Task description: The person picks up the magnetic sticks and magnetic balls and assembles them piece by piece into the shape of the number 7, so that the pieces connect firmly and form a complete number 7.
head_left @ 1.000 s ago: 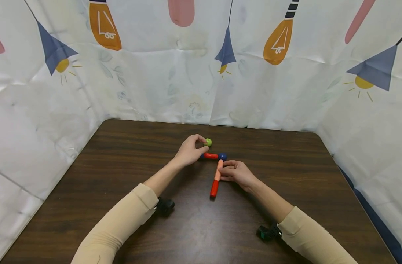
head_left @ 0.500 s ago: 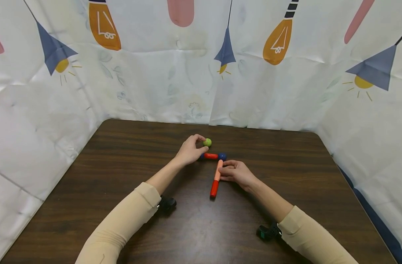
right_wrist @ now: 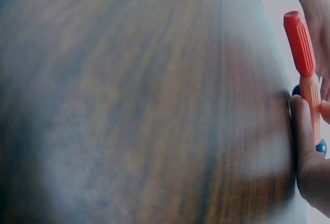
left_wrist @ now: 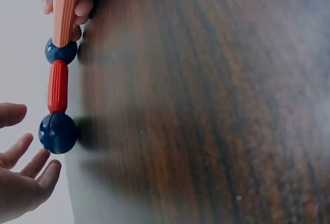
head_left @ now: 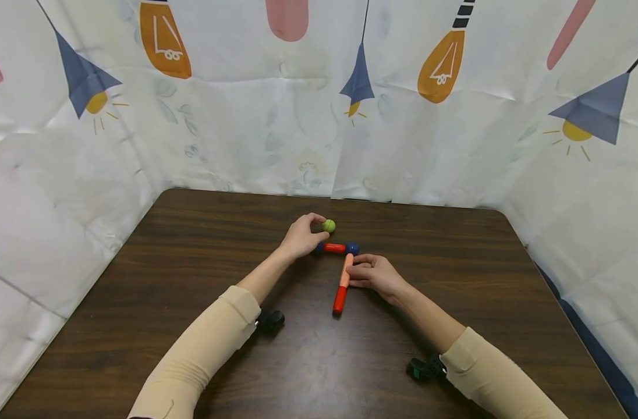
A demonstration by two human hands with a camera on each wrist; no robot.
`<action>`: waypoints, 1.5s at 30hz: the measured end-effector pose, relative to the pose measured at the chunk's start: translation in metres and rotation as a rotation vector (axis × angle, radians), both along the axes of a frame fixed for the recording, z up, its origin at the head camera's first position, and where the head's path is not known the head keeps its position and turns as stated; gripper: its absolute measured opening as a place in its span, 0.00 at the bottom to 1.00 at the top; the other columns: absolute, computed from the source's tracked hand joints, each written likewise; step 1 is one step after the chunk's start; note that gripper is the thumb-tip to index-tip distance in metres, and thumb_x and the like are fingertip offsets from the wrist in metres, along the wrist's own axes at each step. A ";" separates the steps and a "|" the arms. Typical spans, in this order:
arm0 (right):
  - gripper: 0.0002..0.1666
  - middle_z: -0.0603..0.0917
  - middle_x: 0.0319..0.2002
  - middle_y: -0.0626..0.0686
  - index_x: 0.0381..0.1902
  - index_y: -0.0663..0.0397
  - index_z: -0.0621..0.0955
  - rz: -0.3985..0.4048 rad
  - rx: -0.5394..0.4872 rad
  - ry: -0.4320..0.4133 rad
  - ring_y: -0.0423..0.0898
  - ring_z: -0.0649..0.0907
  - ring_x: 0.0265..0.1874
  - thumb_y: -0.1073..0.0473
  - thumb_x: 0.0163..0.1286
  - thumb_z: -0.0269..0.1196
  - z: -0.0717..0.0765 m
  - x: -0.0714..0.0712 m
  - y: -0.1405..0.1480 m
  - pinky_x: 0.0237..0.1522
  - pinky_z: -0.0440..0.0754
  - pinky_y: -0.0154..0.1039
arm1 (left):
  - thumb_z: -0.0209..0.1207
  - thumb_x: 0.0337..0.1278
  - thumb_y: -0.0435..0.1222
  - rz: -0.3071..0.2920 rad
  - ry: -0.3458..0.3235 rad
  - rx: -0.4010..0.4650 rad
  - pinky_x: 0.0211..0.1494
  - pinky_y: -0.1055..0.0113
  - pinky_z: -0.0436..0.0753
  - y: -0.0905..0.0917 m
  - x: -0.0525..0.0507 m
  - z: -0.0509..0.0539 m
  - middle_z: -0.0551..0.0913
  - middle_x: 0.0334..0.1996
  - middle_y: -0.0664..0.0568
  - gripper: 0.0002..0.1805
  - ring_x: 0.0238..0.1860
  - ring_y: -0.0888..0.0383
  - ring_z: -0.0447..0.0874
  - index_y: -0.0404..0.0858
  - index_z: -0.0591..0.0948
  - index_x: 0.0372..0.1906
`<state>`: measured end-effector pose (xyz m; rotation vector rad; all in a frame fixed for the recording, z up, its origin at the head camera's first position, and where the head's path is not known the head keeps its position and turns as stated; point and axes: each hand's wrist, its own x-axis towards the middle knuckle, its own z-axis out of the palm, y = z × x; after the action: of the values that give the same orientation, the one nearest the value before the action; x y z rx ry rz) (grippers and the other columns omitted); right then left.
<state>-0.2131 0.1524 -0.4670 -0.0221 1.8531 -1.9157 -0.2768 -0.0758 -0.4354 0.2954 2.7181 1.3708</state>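
Observation:
My left hand (head_left: 301, 237) pinches a small green ball (head_left: 329, 226) between thumb and index fingertip; the left wrist view does not show this ball. Just below it, a red magnetic rod (head_left: 334, 248) lies crosswise between two dark blue balls, the left one (left_wrist: 58, 133) beside my left fingers and the right one (head_left: 353, 249) near my right fingers. My right hand (head_left: 378, 276) grips a peach magnetic rod (head_left: 346, 271), whose far end meets the right blue ball. A second red rod (right_wrist: 299, 44) continues in line from the peach rod's near end.
A dark wood-grain table (head_left: 209, 244) carries everything. White patterned cloth (head_left: 230, 128) hangs behind its far edge and along both sides. Black wrist cameras (head_left: 270, 320) sit under each forearm, near the sleeve cuffs.
The left forearm and its sleeve have shifted slightly right, the wrist camera with them. Both hands keep nearly the same places, and the rods and balls show no clear movement.

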 end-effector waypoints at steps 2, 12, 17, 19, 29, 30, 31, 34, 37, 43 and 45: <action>0.30 0.84 0.49 0.63 0.67 0.76 0.68 0.001 -0.001 0.000 0.49 0.88 0.40 0.65 0.75 0.64 0.000 0.000 0.000 0.49 0.85 0.45 | 0.64 0.67 0.37 0.004 -0.006 -0.003 0.67 0.48 0.71 0.000 -0.001 0.000 0.77 0.62 0.41 0.23 0.63 0.43 0.74 0.35 0.79 0.64; 0.29 0.83 0.49 0.63 0.67 0.75 0.68 0.000 0.002 0.001 0.48 0.88 0.41 0.65 0.75 0.64 -0.001 0.000 0.001 0.49 0.85 0.45 | 0.64 0.66 0.36 0.030 -0.041 0.012 0.67 0.48 0.70 -0.001 -0.007 -0.004 0.77 0.63 0.42 0.23 0.65 0.44 0.73 0.37 0.79 0.64; 0.29 0.83 0.49 0.63 0.67 0.75 0.68 0.002 0.001 0.000 0.48 0.87 0.41 0.65 0.75 0.64 -0.001 0.000 0.001 0.50 0.85 0.44 | 0.64 0.66 0.35 0.039 -0.069 0.047 0.68 0.48 0.70 -0.002 -0.007 -0.006 0.77 0.63 0.42 0.23 0.66 0.44 0.73 0.37 0.78 0.64; 0.29 0.83 0.49 0.62 0.67 0.75 0.68 0.003 0.000 0.000 0.48 0.87 0.42 0.65 0.75 0.64 -0.001 0.000 0.001 0.50 0.85 0.44 | 0.64 0.66 0.35 0.041 -0.076 0.053 0.68 0.48 0.70 -0.002 -0.008 -0.006 0.78 0.63 0.42 0.22 0.66 0.44 0.73 0.37 0.79 0.64; 0.30 0.83 0.49 0.62 0.67 0.75 0.68 0.002 0.000 -0.006 0.48 0.87 0.42 0.65 0.75 0.64 -0.002 0.000 0.002 0.50 0.84 0.45 | 0.64 0.67 0.35 0.040 -0.076 0.058 0.68 0.47 0.70 -0.005 -0.011 -0.008 0.78 0.63 0.42 0.22 0.67 0.44 0.72 0.37 0.79 0.64; 0.30 0.83 0.49 0.62 0.67 0.75 0.68 0.001 -0.001 -0.007 0.48 0.87 0.42 0.65 0.75 0.64 -0.001 0.000 0.002 0.50 0.84 0.45 | 0.63 0.67 0.35 0.040 -0.076 0.060 0.68 0.47 0.70 -0.006 -0.011 -0.008 0.78 0.63 0.42 0.22 0.67 0.44 0.72 0.37 0.79 0.64; 0.30 0.83 0.49 0.63 0.67 0.75 0.68 0.001 0.000 -0.008 0.48 0.87 0.41 0.65 0.75 0.64 -0.001 0.000 0.002 0.50 0.84 0.45 | 0.63 0.67 0.35 0.041 -0.077 0.060 0.68 0.47 0.70 -0.006 -0.012 -0.008 0.78 0.63 0.42 0.22 0.67 0.44 0.72 0.37 0.79 0.64; 0.30 0.83 0.49 0.62 0.67 0.75 0.68 0.001 0.003 -0.009 0.48 0.87 0.41 0.65 0.75 0.64 -0.001 0.000 0.002 0.50 0.84 0.45 | 0.63 0.68 0.35 0.046 -0.081 0.056 0.68 0.48 0.70 -0.007 -0.014 -0.009 0.78 0.63 0.41 0.21 0.67 0.44 0.72 0.37 0.79 0.64; 0.29 0.83 0.49 0.63 0.67 0.75 0.68 -0.001 0.004 -0.012 0.48 0.87 0.41 0.65 0.75 0.64 0.000 0.000 0.001 0.50 0.85 0.45 | 0.63 0.68 0.36 0.050 -0.087 0.053 0.68 0.48 0.70 -0.009 -0.015 -0.008 0.77 0.63 0.40 0.21 0.66 0.44 0.72 0.37 0.79 0.63; 0.30 0.84 0.49 0.63 0.67 0.75 0.68 -0.005 0.007 -0.016 0.49 0.88 0.41 0.65 0.75 0.64 0.000 -0.001 0.001 0.50 0.85 0.45 | 0.64 0.68 0.36 0.051 -0.088 0.051 0.69 0.48 0.69 -0.009 -0.017 -0.008 0.78 0.63 0.40 0.21 0.66 0.44 0.73 0.37 0.80 0.63; 0.30 0.84 0.49 0.63 0.67 0.75 0.68 -0.005 0.005 -0.018 0.49 0.87 0.41 0.65 0.75 0.64 0.000 -0.001 0.001 0.50 0.85 0.45 | 0.63 0.68 0.36 0.047 -0.090 0.046 0.69 0.48 0.69 -0.010 -0.018 -0.009 0.78 0.63 0.40 0.21 0.66 0.44 0.73 0.37 0.79 0.63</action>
<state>-0.2138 0.1531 -0.4666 0.0013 1.8484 -1.9081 -0.2946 -0.0853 -0.4445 0.1701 2.6397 1.4238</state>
